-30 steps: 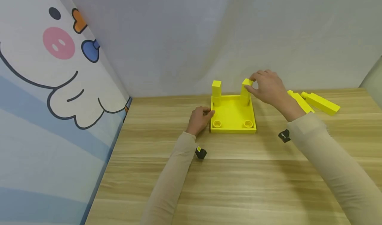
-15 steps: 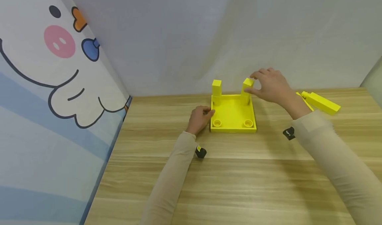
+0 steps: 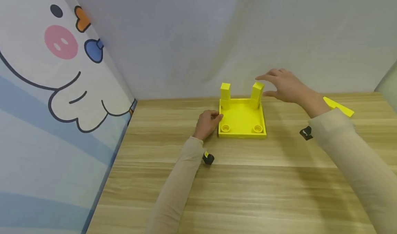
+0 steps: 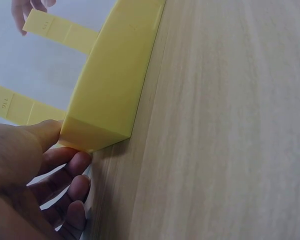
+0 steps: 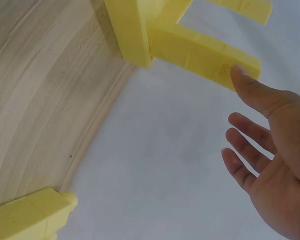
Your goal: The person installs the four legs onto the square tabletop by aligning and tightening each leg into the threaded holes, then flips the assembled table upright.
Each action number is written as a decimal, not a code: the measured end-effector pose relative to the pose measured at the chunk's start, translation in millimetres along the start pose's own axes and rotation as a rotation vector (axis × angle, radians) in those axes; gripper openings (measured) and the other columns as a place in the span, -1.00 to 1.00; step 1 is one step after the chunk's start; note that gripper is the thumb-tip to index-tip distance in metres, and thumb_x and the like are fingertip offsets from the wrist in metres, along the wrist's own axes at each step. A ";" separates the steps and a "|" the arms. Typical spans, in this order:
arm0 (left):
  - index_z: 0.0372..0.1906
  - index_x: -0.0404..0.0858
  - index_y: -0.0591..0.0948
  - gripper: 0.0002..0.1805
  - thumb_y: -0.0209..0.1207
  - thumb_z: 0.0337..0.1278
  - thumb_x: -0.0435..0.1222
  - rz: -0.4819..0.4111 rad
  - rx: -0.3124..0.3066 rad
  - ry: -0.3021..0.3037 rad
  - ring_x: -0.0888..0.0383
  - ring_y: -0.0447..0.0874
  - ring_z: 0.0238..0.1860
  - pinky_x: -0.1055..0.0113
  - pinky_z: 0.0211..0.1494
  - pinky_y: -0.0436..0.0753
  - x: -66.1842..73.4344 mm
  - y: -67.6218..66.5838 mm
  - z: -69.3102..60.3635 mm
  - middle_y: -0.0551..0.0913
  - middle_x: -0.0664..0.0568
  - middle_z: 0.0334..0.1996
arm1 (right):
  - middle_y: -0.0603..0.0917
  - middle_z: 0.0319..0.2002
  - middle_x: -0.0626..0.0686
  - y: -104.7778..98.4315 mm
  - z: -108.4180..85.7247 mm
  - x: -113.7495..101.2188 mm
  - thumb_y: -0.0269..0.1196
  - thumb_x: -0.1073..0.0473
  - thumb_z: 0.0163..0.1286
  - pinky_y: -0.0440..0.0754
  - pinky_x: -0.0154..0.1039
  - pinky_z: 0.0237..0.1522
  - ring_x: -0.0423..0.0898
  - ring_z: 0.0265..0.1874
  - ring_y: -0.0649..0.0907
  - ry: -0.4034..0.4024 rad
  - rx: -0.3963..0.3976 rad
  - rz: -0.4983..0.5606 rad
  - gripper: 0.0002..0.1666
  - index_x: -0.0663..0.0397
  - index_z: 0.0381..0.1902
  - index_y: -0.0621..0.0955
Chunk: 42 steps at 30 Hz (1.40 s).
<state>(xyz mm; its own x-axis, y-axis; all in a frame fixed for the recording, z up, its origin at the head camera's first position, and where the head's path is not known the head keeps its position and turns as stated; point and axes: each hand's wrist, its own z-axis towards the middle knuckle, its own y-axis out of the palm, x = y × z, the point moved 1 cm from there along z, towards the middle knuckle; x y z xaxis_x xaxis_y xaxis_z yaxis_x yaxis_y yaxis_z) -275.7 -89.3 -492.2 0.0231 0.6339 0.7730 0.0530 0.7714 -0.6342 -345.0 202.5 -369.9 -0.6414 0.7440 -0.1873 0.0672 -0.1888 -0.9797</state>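
The yellow square tray (image 3: 242, 135) lies on the wooden table with a yellow post standing at each back corner, left (image 3: 225, 92) and right (image 3: 256, 94). Round sockets sit in its front corners. My left hand (image 3: 207, 125) grips the tray's left side; in the left wrist view, that hand (image 4: 20, 165) has its thumb on the tray wall (image 4: 110, 85) and fingers curled below. Just right of the right post, my right hand (image 3: 285, 85) is spread and holds nothing. The right wrist view has its thumb overlapping the post (image 5: 205, 55); contact is unclear.
A loose yellow post (image 3: 340, 107) lies at the back right, partly behind my right forearm; loose posts (image 5: 30, 215) also show in the right wrist view. A pale wall (image 3: 186, 48) rises behind the table, and a cartoon-printed panel (image 3: 56, 113) stands left.
My right hand has let go of the right post and moved right, its fingers spreading. My forearm now covers more of the loose posts. The left hand and tray have stayed put.
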 end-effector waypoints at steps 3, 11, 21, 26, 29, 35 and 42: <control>0.10 -0.35 0.71 -0.63 0.18 0.45 -0.15 -0.001 0.001 0.001 -0.09 0.73 0.06 0.03 0.22 0.66 -0.1 -0.1 -0.4 0.78 -0.20 0.03 | 0.51 0.29 0.31 0.0 2.8 -1.6 0.34 0.18 0.42 0.35 0.37 0.34 0.33 0.27 0.46 -0.016 -0.017 0.013 -0.32 -0.03 0.46 0.43; 0.12 -0.35 0.70 -0.61 0.18 0.45 -0.15 0.001 -0.006 0.003 -0.09 0.72 0.08 0.03 0.24 0.65 -1.5 -0.3 -0.5 0.77 -0.20 0.05 | 0.55 0.24 0.32 1.7 5.2 -4.0 0.28 0.24 0.46 0.40 0.33 0.31 0.33 0.22 0.49 -0.052 0.005 0.022 -0.48 0.05 0.36 0.53; 0.10 -0.34 0.71 -0.63 0.19 0.44 -0.16 0.000 0.004 -0.005 -0.09 0.73 0.08 0.04 0.24 0.65 -1.8 -2.0 0.0 0.78 -0.19 0.04 | 0.57 0.24 0.34 4.1 7.0 -7.6 0.27 0.15 0.49 0.35 0.36 0.35 0.34 0.24 0.49 -0.003 0.009 0.055 -0.51 0.12 0.32 0.54; 0.10 -0.33 0.72 -0.63 0.20 0.44 -0.15 -0.008 0.007 -0.007 -0.08 0.73 0.07 0.03 0.23 0.65 -2.3 -1.3 -0.5 0.78 -0.18 0.03 | 0.57 0.25 0.32 6.4 7.2 -9.9 0.26 0.09 0.51 0.34 0.35 0.37 0.33 0.25 0.48 0.044 0.004 0.061 -0.50 0.13 0.32 0.53; 0.09 -0.33 0.72 -0.63 0.20 0.44 -0.15 -0.014 0.009 -0.009 -0.08 0.73 0.08 0.03 0.23 0.65 -2.1 -0.8 -0.6 0.78 -0.18 0.03 | 0.57 0.25 0.32 7.0 6.9 -12.4 0.25 0.05 0.51 0.32 0.36 0.39 0.34 0.27 0.48 0.075 0.006 0.059 -0.49 0.15 0.32 0.53; 0.10 -0.32 0.72 -0.63 0.19 0.44 -0.14 -0.009 0.008 -0.012 -0.08 0.72 0.09 0.03 0.25 0.65 -0.5 0.3 -0.4 0.78 -0.18 0.04 | 0.60 0.22 0.31 13.1 4.8 -14.0 0.27 0.03 0.49 0.36 0.34 0.36 0.33 0.24 0.50 0.116 0.057 0.065 -0.48 0.22 0.27 0.55; 0.11 -0.32 0.71 -0.63 0.19 0.45 -0.14 -0.011 0.004 -0.014 -0.07 0.73 0.09 0.03 0.24 0.65 1.5 0.1 -1.7 0.78 -0.17 0.05 | 0.66 0.14 0.29 20.1 4.6 -14.6 0.30 0.01 0.47 0.45 0.28 0.28 0.30 0.14 0.56 0.141 0.127 0.052 -0.50 0.27 0.18 0.60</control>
<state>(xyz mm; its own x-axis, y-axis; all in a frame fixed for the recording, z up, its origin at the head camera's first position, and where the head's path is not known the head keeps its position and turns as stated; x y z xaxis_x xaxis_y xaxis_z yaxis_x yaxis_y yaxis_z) -274.0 -88.3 -491.0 0.0090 0.6265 0.7794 0.0492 0.7782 -0.6261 -337.8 184.9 -386.5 -0.5259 0.8115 -0.2546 -0.0053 -0.3025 -0.9531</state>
